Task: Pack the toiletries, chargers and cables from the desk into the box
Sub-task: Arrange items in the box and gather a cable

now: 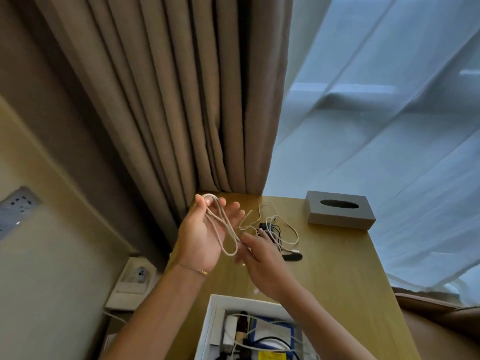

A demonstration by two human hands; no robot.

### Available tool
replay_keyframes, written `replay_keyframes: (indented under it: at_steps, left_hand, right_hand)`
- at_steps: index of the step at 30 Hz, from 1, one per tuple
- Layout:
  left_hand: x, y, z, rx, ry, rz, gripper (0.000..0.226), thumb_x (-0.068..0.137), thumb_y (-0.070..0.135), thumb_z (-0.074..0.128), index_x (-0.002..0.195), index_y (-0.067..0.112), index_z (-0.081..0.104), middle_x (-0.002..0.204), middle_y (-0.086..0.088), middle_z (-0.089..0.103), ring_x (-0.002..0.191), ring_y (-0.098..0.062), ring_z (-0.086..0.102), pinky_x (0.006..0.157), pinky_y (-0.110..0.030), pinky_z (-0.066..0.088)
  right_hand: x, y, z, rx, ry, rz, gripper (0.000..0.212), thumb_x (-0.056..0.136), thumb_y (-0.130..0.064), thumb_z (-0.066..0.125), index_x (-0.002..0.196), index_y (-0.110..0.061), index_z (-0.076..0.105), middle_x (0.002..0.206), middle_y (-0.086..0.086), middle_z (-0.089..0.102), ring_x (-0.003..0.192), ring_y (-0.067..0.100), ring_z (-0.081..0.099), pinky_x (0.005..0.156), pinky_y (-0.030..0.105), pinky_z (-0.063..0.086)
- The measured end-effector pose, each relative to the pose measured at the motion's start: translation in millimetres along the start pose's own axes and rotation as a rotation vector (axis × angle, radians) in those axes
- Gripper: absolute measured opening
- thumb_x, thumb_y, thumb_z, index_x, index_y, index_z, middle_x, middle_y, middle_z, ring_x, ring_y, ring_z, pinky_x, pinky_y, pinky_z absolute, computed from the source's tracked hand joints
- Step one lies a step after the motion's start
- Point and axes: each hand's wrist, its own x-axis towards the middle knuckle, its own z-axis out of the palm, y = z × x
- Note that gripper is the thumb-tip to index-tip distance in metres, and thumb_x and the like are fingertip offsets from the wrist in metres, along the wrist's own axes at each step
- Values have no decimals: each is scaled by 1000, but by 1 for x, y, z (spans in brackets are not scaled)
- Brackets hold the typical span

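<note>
My left hand (205, 235) is raised above the wooden desk (337, 268), palm up, with loops of a beige cable (222, 231) wound around its fingers. My right hand (262, 266) pinches the same cable at the bottom of the loop. The cable's free end trails right to a tangle of white and black cables (279, 231) on the desk. A black oblong item (292, 256) lies beside that tangle. The white box (211, 323) stands at the near desk edge, holding chargers, cables and packets.
A grey tissue box (339, 210) sits at the back right of the desk. Brown curtains (181, 100) and a sheer curtain (389, 126) hang behind. Wall sockets (139, 275) are on the left, and a brown chair (441, 320) is at the right.
</note>
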Motion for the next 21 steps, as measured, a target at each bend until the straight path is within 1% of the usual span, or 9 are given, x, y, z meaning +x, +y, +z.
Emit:
replay_keyframes:
  at_steps: [3, 5, 7, 11, 14, 16, 17, 19, 21]
  left_hand:
    - [6, 14, -3, 123, 137, 96, 30, 107, 33, 36, 85, 19, 51, 74, 1, 56, 71, -21, 66, 60, -34, 59]
    - [7, 20, -5, 303, 195, 195, 29, 108, 31, 33, 85, 25, 49, 75, 5, 54, 59, -16, 64, 41, -21, 42]
    - [8, 21, -9, 554, 167, 370, 29, 109, 33, 29, 86, 29, 47, 76, 5, 56, 45, -12, 54, 36, -20, 32]
    - [0, 12, -22, 1030, -128, 668, 21, 108, 34, 32, 93, 29, 45, 67, -3, 59, 47, -11, 48, 46, -23, 41]
    - [-5, 6, -32, 1156, -411, 492, 16, 99, 46, 41, 105, 32, 48, 57, -1, 54, 49, -8, 52, 49, -28, 45]
    - [-10, 6, -35, 1306, -599, 336, 53, 83, 67, 43, 116, 28, 55, 55, 9, 55, 47, -2, 48, 46, -27, 41]
    - [-13, 6, -36, 1416, -668, 296, 60, 77, 75, 46, 113, 29, 62, 56, 13, 57, 48, -1, 47, 46, -27, 40]
    - [-17, 4, -36, 1574, -743, 245, 42, 75, 78, 59, 82, 38, 68, 56, 10, 57, 50, -3, 44, 50, -32, 39]
    - [-21, 4, -35, 1564, -729, 203, 46, 84, 67, 62, 54, 32, 54, 50, 9, 46, 47, -6, 38, 49, -36, 35]
  right_hand:
    - [-8, -6, 6, -14, -123, -33, 32, 106, -32, 42, 81, -18, 55, 73, 0, 64, 72, 14, 58, 97, 29, 45]
    - [-14, -9, 4, -3, -226, 11, 30, 105, -35, 43, 83, -20, 55, 74, 0, 63, 66, 13, 59, 73, 37, 53]
    - [-19, -11, -5, 64, -298, 84, 27, 104, -34, 47, 85, -19, 59, 74, -2, 62, 64, 9, 57, 69, 40, 53]
    - [-24, -24, -36, 357, -239, 161, 34, 97, -38, 52, 93, -13, 75, 84, 8, 67, 84, 34, 58, 82, 43, 46]
    - [-24, -30, -56, 528, -187, 176, 35, 98, -27, 53, 83, 1, 65, 75, 17, 67, 72, 37, 57, 80, 42, 45]
    - [-23, -31, -62, 474, -222, 174, 32, 103, -18, 53, 80, 3, 62, 63, 7, 58, 60, 25, 52, 70, 40, 46]
    - [-21, -32, -63, 438, -241, 172, 33, 104, -14, 52, 80, 6, 61, 63, 6, 55, 58, 20, 50, 64, 36, 45]
    - [-16, -34, -65, 379, -253, 161, 36, 104, -15, 53, 80, 11, 57, 66, 9, 50, 59, 21, 46, 57, 33, 40]
    - [-12, -37, -66, 323, -230, 131, 39, 103, -24, 55, 80, 8, 56, 66, 8, 49, 60, 22, 43, 57, 37, 37]
